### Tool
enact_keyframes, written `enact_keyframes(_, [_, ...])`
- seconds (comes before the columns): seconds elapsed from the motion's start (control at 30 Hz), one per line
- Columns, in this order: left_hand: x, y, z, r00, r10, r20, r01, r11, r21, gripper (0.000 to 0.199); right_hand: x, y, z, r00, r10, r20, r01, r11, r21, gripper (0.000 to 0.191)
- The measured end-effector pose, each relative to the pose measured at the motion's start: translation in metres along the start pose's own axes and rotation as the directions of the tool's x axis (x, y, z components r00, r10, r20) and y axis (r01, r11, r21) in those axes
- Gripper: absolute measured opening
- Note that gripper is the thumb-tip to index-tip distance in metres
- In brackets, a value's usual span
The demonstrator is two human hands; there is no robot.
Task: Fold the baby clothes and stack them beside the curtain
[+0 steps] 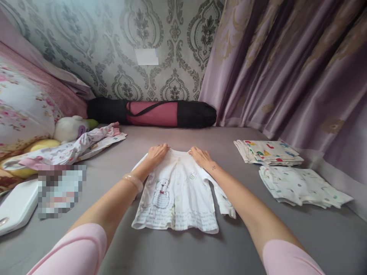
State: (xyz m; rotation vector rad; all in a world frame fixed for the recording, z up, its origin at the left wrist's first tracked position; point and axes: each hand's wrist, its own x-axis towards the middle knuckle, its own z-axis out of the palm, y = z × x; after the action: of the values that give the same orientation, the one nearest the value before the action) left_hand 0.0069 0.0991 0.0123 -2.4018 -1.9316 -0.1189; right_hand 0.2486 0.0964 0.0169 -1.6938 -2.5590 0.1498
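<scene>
A small white baby shirt (183,191) lies front side up on the grey surface, its collar pointing away from me. A bear print and a green bee print decorate its front, with lettering along the hem. My left hand (157,154) has its fingers closed on the shoulder left of the collar. On the other shoulder, my right hand (201,156) grips the fabric the same way. The right-hand sleeve hangs down beside the shirt's body, while my left forearm hides most of the other sleeve.
Folded printed clothes (269,152) and a second folded white stack (304,187) lie at the right. To the left are loose baby clothes (74,149), a plush toy (70,128) and a white case (18,206). A long black-and-red bag (156,113) lies against the wall.
</scene>
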Motion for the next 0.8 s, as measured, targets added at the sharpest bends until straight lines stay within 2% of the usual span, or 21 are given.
enact_keyframes(0.17, [0.021,-0.003,0.005,1.000,-0.025,-0.005,0.025,0.999,-0.021,0.043,0.019,0.005,0.002,0.999,0.031,-0.037,-0.031,1.000,0.001,0.024])
enact_keyframes(0.3, [0.028,-0.008,0.016,0.997,-0.072,0.013,0.072,0.995,-0.071,0.041,0.028,0.010,0.010,0.995,0.087,-0.041,-0.085,0.996,0.042,0.025])
enact_keyframes(0.43, [0.028,-0.013,0.027,0.988,-0.152,-0.026,0.149,0.983,-0.108,0.044,0.037,0.020,0.012,0.984,0.175,-0.037,-0.161,0.957,0.242,0.027])
enact_keyframes(0.53, [0.027,-0.013,0.025,0.986,-0.159,-0.040,0.151,0.976,-0.157,0.039,0.040,0.033,0.003,0.979,0.195,0.064,-0.202,0.854,0.479,0.030])
enact_keyframes(0.6, [0.026,-0.014,0.018,0.990,-0.123,-0.066,0.101,0.958,-0.269,0.034,0.034,0.042,-0.005,0.963,0.229,0.139,-0.263,0.708,0.656,0.039])
enact_keyframes(0.7, [0.028,-0.016,0.009,0.994,-0.042,-0.102,0.000,0.922,-0.387,0.034,0.008,0.054,-0.014,0.916,0.328,0.231,-0.364,0.440,0.821,0.037])
enact_keyframes(0.73, [0.029,-0.017,0.007,0.995,-0.029,-0.095,-0.009,0.926,-0.379,0.033,-0.004,0.058,-0.016,0.901,0.353,0.252,-0.385,0.384,0.840,0.034])
enact_keyframes(0.8, [0.029,-0.017,0.005,0.997,-0.043,-0.058,0.024,0.954,-0.298,0.027,-0.029,0.064,-0.017,0.885,0.366,0.289,-0.420,0.356,0.835,0.029])
